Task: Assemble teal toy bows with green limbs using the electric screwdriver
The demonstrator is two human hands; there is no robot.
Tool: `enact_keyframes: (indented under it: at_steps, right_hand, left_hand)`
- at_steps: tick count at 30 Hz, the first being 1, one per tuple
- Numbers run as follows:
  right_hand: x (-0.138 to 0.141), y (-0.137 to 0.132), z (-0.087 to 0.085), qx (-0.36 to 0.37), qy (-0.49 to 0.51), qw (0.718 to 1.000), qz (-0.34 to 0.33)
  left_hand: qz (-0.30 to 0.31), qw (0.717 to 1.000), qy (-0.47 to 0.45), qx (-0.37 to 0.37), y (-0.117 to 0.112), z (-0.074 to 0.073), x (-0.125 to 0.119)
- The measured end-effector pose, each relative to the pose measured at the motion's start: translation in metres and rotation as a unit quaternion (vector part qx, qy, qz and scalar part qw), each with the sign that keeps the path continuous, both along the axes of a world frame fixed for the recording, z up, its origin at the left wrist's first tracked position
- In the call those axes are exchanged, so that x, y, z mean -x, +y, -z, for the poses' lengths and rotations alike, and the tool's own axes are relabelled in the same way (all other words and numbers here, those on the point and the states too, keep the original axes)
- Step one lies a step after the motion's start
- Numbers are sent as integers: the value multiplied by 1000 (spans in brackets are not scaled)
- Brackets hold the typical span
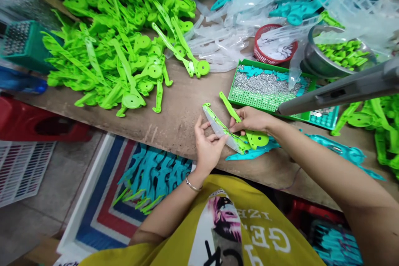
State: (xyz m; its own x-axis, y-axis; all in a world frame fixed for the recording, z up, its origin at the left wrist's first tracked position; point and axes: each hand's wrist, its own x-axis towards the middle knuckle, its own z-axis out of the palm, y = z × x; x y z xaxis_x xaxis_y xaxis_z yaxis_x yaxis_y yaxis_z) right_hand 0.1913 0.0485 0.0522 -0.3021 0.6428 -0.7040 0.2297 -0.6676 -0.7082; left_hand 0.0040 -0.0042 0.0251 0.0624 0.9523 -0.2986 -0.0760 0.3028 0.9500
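Observation:
Above the bench, my left hand (209, 145) pinches a long lime-green strip with a translucent plastic cover (222, 131) along its lower side. A thin dark wire seems to run along this strip. My right hand (252, 121) is closed, its fingertips close to the strip's inner edge. Under those fingers passes a lime-green arm piece (228, 106), whose far end sticks out past them. Beside the palm lies a round green disc end (258, 139); whether it joins the arm piece is hidden. A turquoise plastic part (249, 153) lies on the bench just beneath.
A large heap of green parts (102, 62) lies at left. Translucent pieces (218, 45) lie behind. A green basket of small metal parts (264, 102), a red basket (258, 52) and a metal bowl (308, 64) stand right. A grey pole (339, 89) juts over the bench.

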Motion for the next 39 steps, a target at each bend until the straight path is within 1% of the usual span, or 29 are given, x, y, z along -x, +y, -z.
enact_keyframes:
  at_steps: [7, 20, 24, 27, 29, 31, 32, 34, 35, 37, 39]
  right_hand:
    - [-1, 0, 0, 0, 8, 1000, -1]
    - [-2, -1, 0, -12, 5, 1000, -8]
    - [2, -1, 1, -12, -10, 1000, -13]
    - [4, 0, -4, -28, -27, 999, -27]
    - [3, -1, -11, -61, -54, 995, -51]
    - [-1, -3, -20, -127, -117, 981, -84]
    - [-4, -5, -25, -165, -164, 967, -101]
    - [-9, -11, -36, -224, -264, 928, -140]
    - [-11, -15, -42, -239, -305, 908, -160]
    - [-9, -23, -54, -250, -352, 880, -199]
    - [-1, -31, -63, -262, -354, 869, -227]
  left_hand:
    - [-5, 1000, 0, -10, 0, 0, 0]
    - [-5, 1000, 4, -4, 0, 0, 0]
    - [-1, 1000, 5, -6, 0, 0, 0]
    - [-2, 1000, 10, -10, -1, 0, -2]
    - [1, 1000, 15, -11, -2, 0, -2]
    - [16, 1000, 25, -8, -2, -1, 2]
    - [31, 999, 38, -9, 0, -1, 5]
    - [67, 994, 85, -27, 7, -4, 14]
    - [78, 989, 119, -45, 12, -5, 19]
    - [68, 977, 180, -88, 23, -10, 28]
    - [37, 976, 186, -109, 32, -19, 31]
